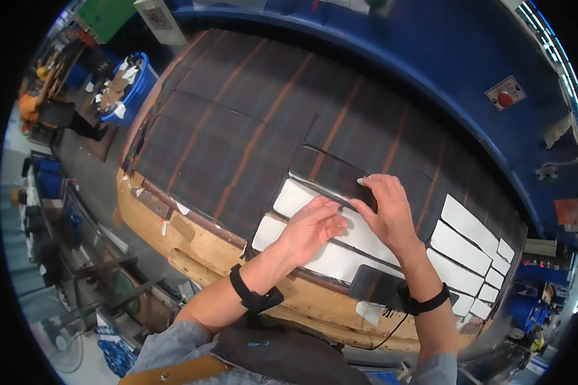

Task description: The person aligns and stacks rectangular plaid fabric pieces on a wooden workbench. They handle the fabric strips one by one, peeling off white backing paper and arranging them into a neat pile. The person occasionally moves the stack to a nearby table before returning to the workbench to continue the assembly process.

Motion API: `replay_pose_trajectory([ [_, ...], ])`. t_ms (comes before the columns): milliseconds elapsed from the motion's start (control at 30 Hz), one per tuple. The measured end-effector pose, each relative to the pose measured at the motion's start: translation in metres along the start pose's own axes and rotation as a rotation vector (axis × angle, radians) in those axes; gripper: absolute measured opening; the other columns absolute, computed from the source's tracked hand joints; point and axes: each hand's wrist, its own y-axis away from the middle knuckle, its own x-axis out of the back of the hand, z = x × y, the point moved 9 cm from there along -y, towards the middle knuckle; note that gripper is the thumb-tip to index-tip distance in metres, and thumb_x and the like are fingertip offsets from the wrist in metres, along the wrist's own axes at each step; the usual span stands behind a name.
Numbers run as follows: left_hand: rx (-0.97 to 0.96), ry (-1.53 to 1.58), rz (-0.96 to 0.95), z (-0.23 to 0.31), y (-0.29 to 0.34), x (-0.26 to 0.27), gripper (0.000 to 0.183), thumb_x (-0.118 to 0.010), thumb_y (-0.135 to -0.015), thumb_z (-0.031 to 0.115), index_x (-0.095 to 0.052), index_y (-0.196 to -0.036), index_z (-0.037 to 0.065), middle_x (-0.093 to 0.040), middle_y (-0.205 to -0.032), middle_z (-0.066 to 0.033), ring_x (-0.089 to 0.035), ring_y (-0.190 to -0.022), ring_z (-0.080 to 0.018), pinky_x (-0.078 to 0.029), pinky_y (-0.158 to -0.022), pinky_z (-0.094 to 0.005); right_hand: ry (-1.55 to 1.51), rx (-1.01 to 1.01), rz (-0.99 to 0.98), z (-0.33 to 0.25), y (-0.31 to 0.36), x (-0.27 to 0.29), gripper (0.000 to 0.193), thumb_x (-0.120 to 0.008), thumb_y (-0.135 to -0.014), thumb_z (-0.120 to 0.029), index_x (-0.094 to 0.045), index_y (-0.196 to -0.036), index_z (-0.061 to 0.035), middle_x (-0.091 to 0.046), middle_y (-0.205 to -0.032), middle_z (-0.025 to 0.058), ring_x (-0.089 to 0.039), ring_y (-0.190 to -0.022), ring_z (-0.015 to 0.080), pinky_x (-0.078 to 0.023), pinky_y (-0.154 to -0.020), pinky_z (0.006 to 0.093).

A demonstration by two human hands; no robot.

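A dark rectangular piece with a thin pale near edge (321, 187) lies slantwise on the dark striped sheet (237, 122). My right hand (390, 208) is at its right end, thumb on the near side and fingertips on the far side. My left hand (311, 232) hovers just in front of it, over long white strips (295, 199), palm partly turned up. Its fingers are loosely bent and apart, with nothing seen in them. More white pieces (462, 247) sit in rows to the right of my right hand.
A blue machine wall with a red push button (505, 97) rises beyond the sheet. A worn wooden edge (315, 305) runs along the near side, with a dark flat box (374, 283) and cable. At far left stand a blue tub of scraps (135, 90) and a person in orange (29, 108).
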Motion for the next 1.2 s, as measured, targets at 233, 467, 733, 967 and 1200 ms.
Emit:
replay_pose_trajectory([
  [233, 0.01, -0.079, -0.016, 0.003, 0.01, -0.01, 0.019, -0.059, -0.099, 0.012, -0.055, -0.116, 0.004, -0.065, -0.108, -0.0064, -0.069, -0.095, -0.0233, -0.055, -0.079, -0.0324, 0.051, 0.034, 0.029, 0.009, 0.003, 0.003, 0.029, -0.075, -0.084, -0.017, -0.067, -0.109, -0.0035, -0.067, -0.103, 0.0093, -0.062, -0.099, 0.0266, -0.048, -0.088, 0.0395],
  [467, 0.189, -0.371, -0.042, 0.009, 0.021, -0.018, 0.06, -0.047, -0.103, 0.044, -0.041, -0.137, -0.005, -0.061, -0.126, -0.0191, -0.068, -0.105, -0.0324, -0.059, -0.084, -0.0393, 0.131, -0.018, 0.028, 0.005, 0.008, 0.0, 0.04, -0.067, -0.082, -0.007, -0.062, -0.121, -0.0028, -0.063, -0.113, 0.0105, -0.058, -0.11, 0.0274, -0.042, -0.098, 0.0421],
  [733, -0.131, -0.287, 0.167, 0.078, 0.008, -0.013, 0.037, -0.058, -0.101, 0.024, -0.049, -0.12, -0.006, -0.06, -0.119, -0.0236, -0.067, -0.107, -0.0369, -0.059, -0.095, -0.0403, 0.288, -0.037, 0.002, 0.006, 0.028, -0.01, 0.059, -0.068, -0.075, -0.005, -0.055, -0.132, -0.0009, -0.053, -0.129, 0.0138, -0.047, -0.124, 0.0316, -0.035, -0.106, 0.0491],
  [967, -0.175, -0.4, -0.056, 0.079, 0.065, -0.108, 0.014, -0.06, -0.097, 0.008, -0.059, -0.109, 0.0, -0.068, -0.11, -0.0157, -0.072, -0.093, -0.0298, -0.062, -0.087, -0.0381, 0.332, -0.222, 0.159, 0.024, 0.077, 0.033, 0.071, -0.068, -0.067, 0.004, -0.051, -0.135, -0.0011, -0.05, -0.132, 0.0158, -0.046, -0.127, 0.0348, -0.033, -0.11, 0.0525],
  [1200, -0.041, -0.512, -0.183, 0.034, 0.095, -0.132, 0.03, -0.052, -0.102, 0.008, -0.055, -0.129, -0.005, -0.065, -0.123, -0.0174, -0.068, -0.107, -0.0261, -0.061, -0.09, -0.0401, 0.332, -0.397, 0.409, 0.04, 0.169, 0.124, 0.067, -0.05, -0.069, 0.02, -0.057, -0.133, -0.0002, -0.055, -0.131, 0.0181, -0.051, -0.125, 0.0384, -0.041, -0.107, 0.0448],
])
